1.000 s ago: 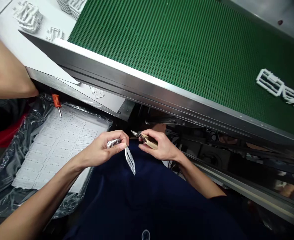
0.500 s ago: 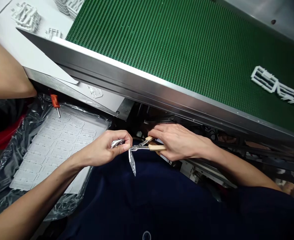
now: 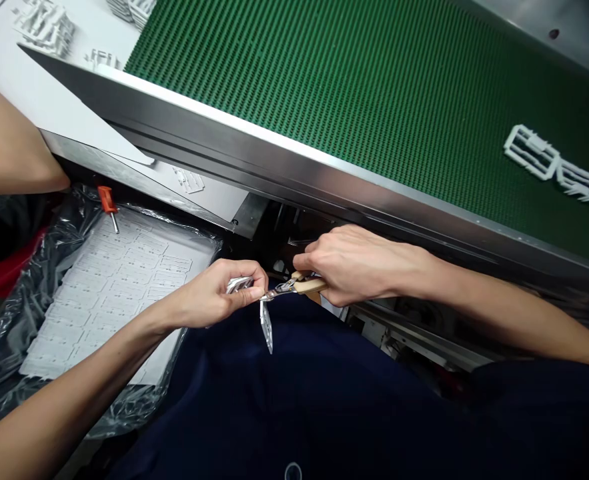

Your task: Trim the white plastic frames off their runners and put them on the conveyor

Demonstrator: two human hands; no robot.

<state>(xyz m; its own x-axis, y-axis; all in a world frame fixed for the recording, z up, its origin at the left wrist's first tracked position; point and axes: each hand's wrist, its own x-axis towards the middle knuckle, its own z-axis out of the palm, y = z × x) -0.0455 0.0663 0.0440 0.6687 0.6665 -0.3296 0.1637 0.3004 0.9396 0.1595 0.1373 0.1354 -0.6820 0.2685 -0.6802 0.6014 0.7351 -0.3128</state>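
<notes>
My left hand (image 3: 224, 297) pinches a small white moulded plastic part (image 3: 266, 327) whose lower piece hangs down over my dark blue lap. My right hand (image 3: 357, 263) is closed round tan-handled cutting pliers (image 3: 294, 287). The pliers' metal jaws meet the plastic part right at my left fingertips. Both hands sit just below the steel edge of the conveyor (image 3: 274, 167).
A green belt (image 3: 349, 87) carries white plastic frames (image 3: 554, 163) at the right. At the left, a plastic-lined box holds flat rows of white parts (image 3: 109, 280) and an orange-handled tool (image 3: 108, 203). Another person's arm (image 3: 9, 153) rests at the far left. More white parts (image 3: 44, 23) lie on the table at the top left.
My right hand has swung the pliers' jaws leftward to the plastic part and closed its grip on the handles. My left hand has stayed put.
</notes>
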